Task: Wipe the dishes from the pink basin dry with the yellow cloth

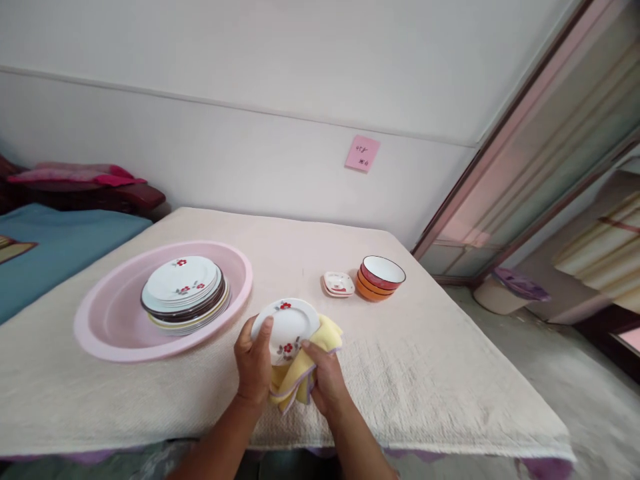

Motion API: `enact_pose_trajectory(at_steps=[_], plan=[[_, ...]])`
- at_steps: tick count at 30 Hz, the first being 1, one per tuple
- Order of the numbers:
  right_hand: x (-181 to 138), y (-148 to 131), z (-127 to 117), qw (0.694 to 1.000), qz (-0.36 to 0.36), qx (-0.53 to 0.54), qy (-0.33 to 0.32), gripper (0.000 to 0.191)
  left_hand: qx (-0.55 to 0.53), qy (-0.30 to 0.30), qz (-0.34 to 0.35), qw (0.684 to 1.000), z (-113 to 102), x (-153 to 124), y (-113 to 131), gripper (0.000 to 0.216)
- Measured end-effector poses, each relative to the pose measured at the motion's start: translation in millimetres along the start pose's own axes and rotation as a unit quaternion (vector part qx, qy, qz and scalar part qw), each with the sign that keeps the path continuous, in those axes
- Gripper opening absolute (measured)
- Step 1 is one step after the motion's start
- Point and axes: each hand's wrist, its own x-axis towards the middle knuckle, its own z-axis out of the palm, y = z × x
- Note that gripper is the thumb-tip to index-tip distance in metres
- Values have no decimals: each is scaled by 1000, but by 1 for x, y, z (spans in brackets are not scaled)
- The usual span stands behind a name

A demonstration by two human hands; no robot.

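Note:
A white plate (287,328) with red flowers and grey leaves is tilted up between my hands, above the front part of the table. My left hand (255,360) grips its left edge, thumb on the upper face. With my right hand (324,373) I pinch a yellow cloth (295,377) with purple edging against the plate's lower right rim; the fingers under the plate are hidden. To the left, a pink basin (107,333) holds a stack of plates (183,280), with flowered white ones on top and dark- and yellow-rimmed ones below.
Small white square dishes (339,283) sit beside stacked red and orange bowls (383,277) at the right. A cream cover (425,373) lies over the table. A pink note (363,153) is on the wall, and a bin (505,293) stands on the floor at right.

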Motion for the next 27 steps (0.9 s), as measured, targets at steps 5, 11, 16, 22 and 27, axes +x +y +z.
enact_pose_trajectory(at_steps=[5, 11, 16, 22, 27], plan=[[-4, -6, 4, 999, -3, -5, 44, 50, -69, -10, -48, 996, 12, -5, 0, 34], [-1, -26, 1, 994, -57, -45, 83, 45, -9, -140, -36, 989, 7, -1, -2, 29], [7, -29, -20, 979, -97, -143, 113, 38, -3, -186, -43, 982, -7, 15, 1, 33], [11, -24, -33, 938, -159, -303, 53, 39, 92, -258, 14, 962, -15, 19, 17, 31], [11, -20, -32, 939, -163, -298, 50, 36, 120, -268, 16, 956, -14, 12, 20, 32]])
